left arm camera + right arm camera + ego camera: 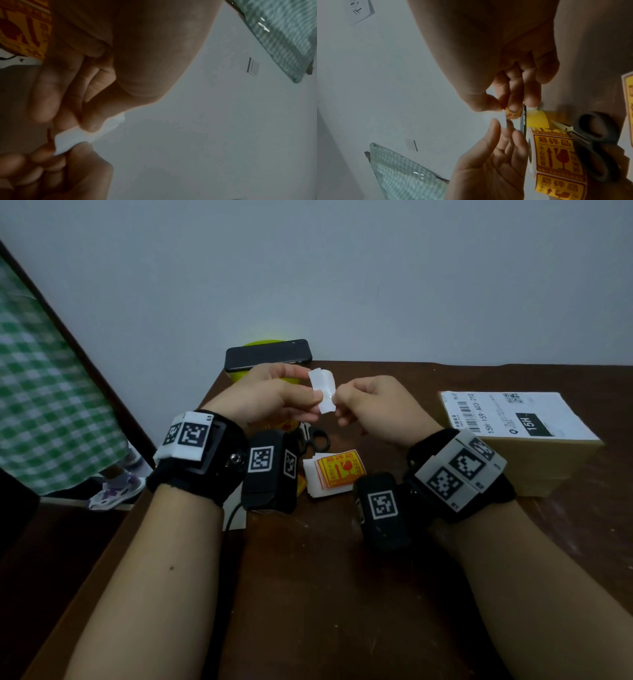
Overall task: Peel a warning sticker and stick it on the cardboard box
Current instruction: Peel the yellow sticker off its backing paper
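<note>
Both hands are up above the dark brown wooden tabletop (342, 577), pinching one small white-backed warning sticker (322, 393) between them. The left hand (270, 398) has thumb and fingertips clamped on its left edge, and the right hand (380, 409) is nipping the lower right corner, where a bit of orange print curls out (only the right wrist view catches it). Right of the right hand sits the tan cardboard box with a white shipping label (513, 436), well apart from the sticker. Under the hands: a loose stack of yellow-and-red stickers (337, 472), black-handled scissors (317, 440) and a sticker roll (556, 155). Beyond the left hand there's a black phone (269, 355).
</note>
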